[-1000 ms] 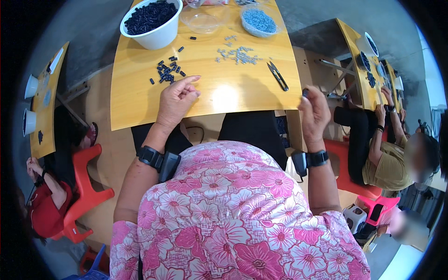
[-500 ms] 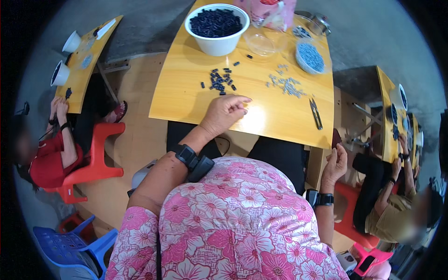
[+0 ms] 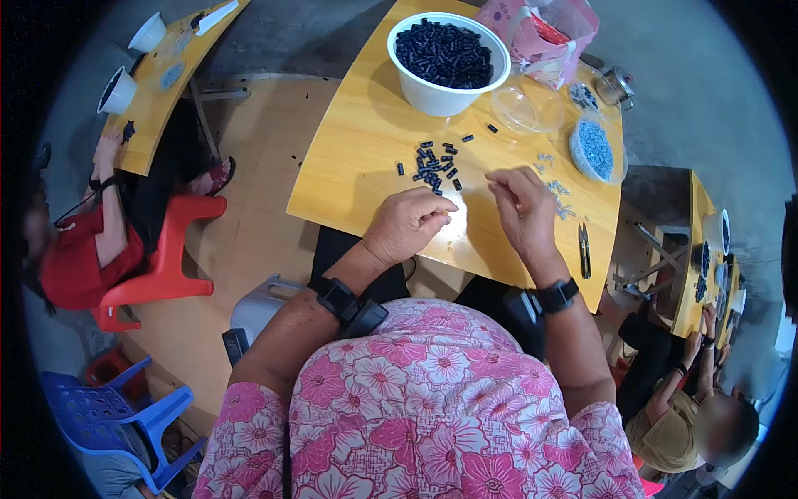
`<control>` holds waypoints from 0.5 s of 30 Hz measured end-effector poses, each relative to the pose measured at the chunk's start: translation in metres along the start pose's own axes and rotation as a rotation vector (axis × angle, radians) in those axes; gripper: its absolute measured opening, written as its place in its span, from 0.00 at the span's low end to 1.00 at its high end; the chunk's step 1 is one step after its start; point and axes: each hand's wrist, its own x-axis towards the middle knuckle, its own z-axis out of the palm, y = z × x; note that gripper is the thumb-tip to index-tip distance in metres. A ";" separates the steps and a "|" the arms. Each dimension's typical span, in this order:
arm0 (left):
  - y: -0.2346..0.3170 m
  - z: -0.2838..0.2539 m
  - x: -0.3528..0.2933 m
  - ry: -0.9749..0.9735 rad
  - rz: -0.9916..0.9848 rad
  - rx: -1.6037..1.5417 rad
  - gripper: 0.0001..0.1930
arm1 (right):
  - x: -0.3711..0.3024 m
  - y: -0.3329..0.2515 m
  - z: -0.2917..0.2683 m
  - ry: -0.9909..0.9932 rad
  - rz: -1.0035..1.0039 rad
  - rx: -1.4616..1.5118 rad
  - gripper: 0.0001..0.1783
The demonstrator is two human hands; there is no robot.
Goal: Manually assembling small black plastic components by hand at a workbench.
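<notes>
My left hand (image 3: pixel 409 224) is over the front of the wooden table (image 3: pixel 349 175), its thumb and fingers pinched together. Whatever the pinch holds, if anything, is hidden. Just beyond it lies a loose pile of small black cylindrical pieces (image 3: pixel 429 169). Across a short gap, my right hand (image 3: pixel 525 212) hovers with fingers bent and pressed together, its fingertips pointing left and away from me. I cannot make out anything in them. Small pale grey-blue pieces (image 3: pixel 562 198) are scattered beside the right hand, partly covered by it.
At the back stand a white tub of black pieces (image 3: pixel 446 96), a clear empty container (image 3: pixel 524 108), a pink bag (image 3: pixel 540 37) and a bowl of pale blue pieces (image 3: pixel 592 150). Black thread snips (image 3: pixel 584 251) lie by the right edge. People sit at tables on both sides.
My right hand has come up from below the table's right edge to over the tabletop, near my left hand. The left hand stays pinched. The whole view has shifted.
</notes>
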 end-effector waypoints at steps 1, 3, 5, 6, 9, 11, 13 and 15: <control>0.001 0.000 0.000 0.001 -0.042 -0.058 0.05 | 0.011 0.002 0.009 0.009 -0.037 -0.023 0.06; 0.002 -0.001 0.001 0.011 -0.027 -0.061 0.05 | 0.029 0.010 0.022 0.010 -0.073 -0.047 0.05; 0.002 -0.001 0.002 0.018 -0.015 -0.065 0.05 | 0.039 0.018 0.034 0.000 -0.063 -0.089 0.05; 0.003 -0.002 0.002 0.019 -0.009 -0.062 0.05 | 0.040 0.020 0.037 -0.009 -0.060 -0.090 0.05; 0.001 -0.003 0.003 0.015 -0.016 -0.053 0.05 | 0.042 0.020 0.049 -0.046 -0.025 -0.093 0.05; 0.001 -0.003 0.004 0.009 -0.019 -0.051 0.06 | 0.042 0.018 0.054 -0.029 0.009 -0.099 0.05; 0.001 -0.003 0.004 0.002 -0.022 -0.050 0.06 | 0.043 0.018 0.055 -0.020 -0.012 -0.121 0.05; 0.002 -0.004 0.004 -0.004 -0.029 -0.052 0.07 | 0.043 0.020 0.057 -0.008 -0.033 -0.143 0.05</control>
